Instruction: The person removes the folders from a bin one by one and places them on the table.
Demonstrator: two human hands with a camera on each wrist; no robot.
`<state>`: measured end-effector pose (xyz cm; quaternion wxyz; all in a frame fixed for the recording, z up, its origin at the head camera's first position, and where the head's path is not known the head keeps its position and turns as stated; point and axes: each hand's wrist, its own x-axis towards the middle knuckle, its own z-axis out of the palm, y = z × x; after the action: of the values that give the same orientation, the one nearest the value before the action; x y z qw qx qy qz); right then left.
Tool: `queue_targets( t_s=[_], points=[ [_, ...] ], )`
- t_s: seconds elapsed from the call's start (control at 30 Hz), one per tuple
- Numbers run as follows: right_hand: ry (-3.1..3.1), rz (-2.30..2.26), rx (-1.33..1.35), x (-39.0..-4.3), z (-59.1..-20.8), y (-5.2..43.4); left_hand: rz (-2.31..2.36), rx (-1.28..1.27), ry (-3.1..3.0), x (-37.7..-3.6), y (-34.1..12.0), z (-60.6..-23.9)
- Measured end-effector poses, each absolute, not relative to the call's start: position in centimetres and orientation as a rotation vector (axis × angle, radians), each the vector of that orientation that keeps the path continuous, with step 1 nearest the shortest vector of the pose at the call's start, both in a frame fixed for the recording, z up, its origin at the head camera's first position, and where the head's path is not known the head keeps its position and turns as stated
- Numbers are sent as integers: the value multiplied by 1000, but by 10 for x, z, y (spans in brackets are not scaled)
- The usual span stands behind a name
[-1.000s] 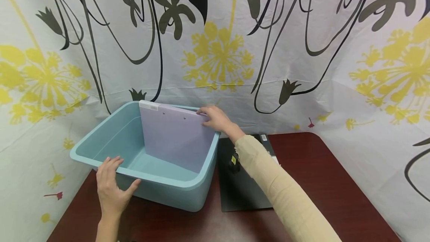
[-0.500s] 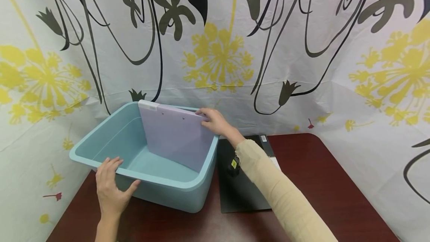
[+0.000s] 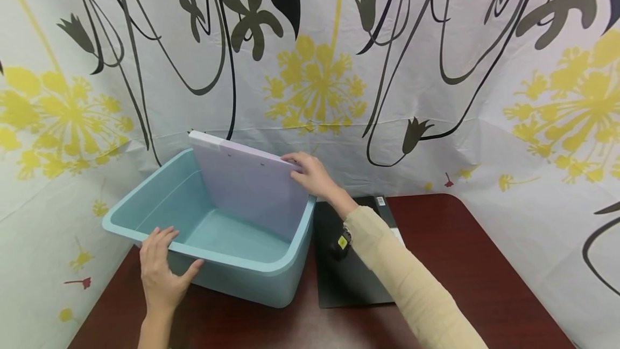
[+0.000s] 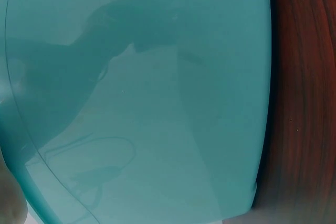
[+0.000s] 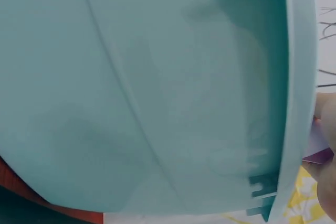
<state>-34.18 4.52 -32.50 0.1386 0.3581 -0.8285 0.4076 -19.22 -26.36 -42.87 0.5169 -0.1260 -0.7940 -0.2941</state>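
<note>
Clipboard (image 3: 249, 187) tilted in tub (image 3: 242, 273) — clip end up-left.

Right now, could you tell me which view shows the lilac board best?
The head view: the lilac board stands tilted in the blue tub, with the right hand gripping its top corner. The right wrist view shows only a lilac sliver beside the tub wall; the left wrist view shows none of it.
</note>
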Motion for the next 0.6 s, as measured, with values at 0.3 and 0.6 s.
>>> queue_targets(
  t_s=[0.3, 0.6],
  points=[
    [-2137, 1319, 934, -328, -318, 60, -700, -310, -1916, -192, -263, -427],
    [-1890, 1415, 838, -309, -300, 68, -679, -304, -1910, -192, -264, -427]
  ],
)
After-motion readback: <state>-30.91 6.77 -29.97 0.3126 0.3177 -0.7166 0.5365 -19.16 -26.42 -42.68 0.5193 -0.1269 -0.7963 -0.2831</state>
